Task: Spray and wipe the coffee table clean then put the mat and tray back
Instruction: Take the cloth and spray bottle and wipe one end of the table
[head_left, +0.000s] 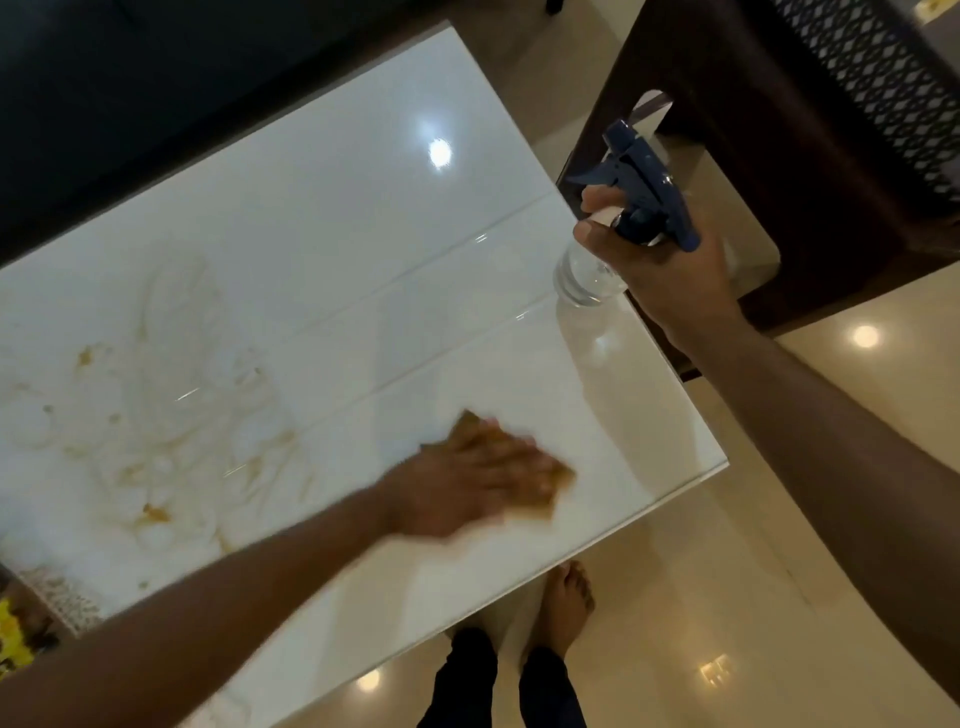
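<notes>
The glossy white coffee table fills the view, with a faint gold floral pattern on its left part. My left hand presses flat on a brown cloth near the table's right front edge; both are motion-blurred. My right hand grips a clear spray bottle with a dark blue trigger head, held above the table's right edge. A patterned mat shows only as a corner at the lower left.
A dark brown chair stands just right of the table. A dark sofa lies beyond the far edge. My bare foot rests on the shiny beige floor by the front corner. Something yellow sits at the lower left.
</notes>
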